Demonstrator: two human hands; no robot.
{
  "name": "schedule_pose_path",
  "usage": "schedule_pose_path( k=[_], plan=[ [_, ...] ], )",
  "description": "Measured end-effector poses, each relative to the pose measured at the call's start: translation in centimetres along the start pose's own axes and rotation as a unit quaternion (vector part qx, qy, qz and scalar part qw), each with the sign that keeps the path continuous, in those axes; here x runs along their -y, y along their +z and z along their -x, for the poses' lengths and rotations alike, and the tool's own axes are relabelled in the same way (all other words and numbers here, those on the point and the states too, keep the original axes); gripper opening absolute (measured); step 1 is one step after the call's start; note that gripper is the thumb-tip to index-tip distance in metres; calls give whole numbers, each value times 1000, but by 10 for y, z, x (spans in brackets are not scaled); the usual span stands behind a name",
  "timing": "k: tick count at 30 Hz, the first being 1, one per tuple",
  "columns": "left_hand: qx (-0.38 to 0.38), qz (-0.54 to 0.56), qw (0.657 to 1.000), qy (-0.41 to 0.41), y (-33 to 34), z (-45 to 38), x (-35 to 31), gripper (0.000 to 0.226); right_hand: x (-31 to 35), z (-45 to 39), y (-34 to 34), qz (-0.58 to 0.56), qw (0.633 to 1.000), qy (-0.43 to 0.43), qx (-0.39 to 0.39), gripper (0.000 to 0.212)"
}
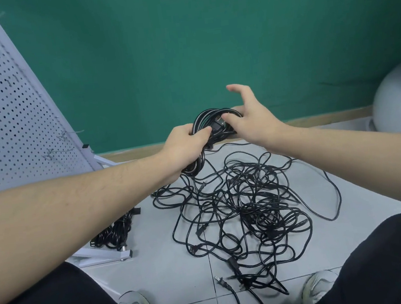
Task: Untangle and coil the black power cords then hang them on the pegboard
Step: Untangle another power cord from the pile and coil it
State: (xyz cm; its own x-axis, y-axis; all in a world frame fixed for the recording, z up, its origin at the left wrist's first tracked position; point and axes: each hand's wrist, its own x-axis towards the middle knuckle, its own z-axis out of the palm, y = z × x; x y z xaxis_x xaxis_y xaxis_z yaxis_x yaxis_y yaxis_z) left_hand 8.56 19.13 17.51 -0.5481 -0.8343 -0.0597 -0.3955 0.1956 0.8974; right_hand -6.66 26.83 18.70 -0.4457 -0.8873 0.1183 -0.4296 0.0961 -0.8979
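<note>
Green wall (183, 42) at 12 o'clock; wood baseboard (327, 117) below; grey tiled floor (172, 266); grey dome (399, 96) at 3 o'clock.

We see a coil of black cord (207, 123) held up in the air at the middle of the scene, wound into several loops, with a plug lying across its top. Below it, near us on the grey floor, a loose tangle of black cords (245, 209) sprawls, plugs poking out at its near edge. At the left stands the white pegboard (3, 103), leaning, with a bundled cord (117, 231) at its foot.
</note>
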Motion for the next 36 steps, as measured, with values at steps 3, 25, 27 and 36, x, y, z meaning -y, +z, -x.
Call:
schedule_pose_path(
  k=[3, 25, 27, 36],
  plan=[
    [8, -8, 1000, -1, 3, 4, 1, 28, -1, 0, -2, 39, 999, -1, 12, 61],
    [108, 231, 966, -36, -8, 13, -8, 18, -12, 1, -12, -103, 993, -53, 34, 27],
    [99, 234, 967, -33, -9, 13, -7, 21, -14, 0, -11, 6, 995, -101, -11, 24],
    [25, 141, 989, 44, -10, -3, 5, 14, -12, 2, -10, 173, 973, -150, 2, 21]
  ],
)
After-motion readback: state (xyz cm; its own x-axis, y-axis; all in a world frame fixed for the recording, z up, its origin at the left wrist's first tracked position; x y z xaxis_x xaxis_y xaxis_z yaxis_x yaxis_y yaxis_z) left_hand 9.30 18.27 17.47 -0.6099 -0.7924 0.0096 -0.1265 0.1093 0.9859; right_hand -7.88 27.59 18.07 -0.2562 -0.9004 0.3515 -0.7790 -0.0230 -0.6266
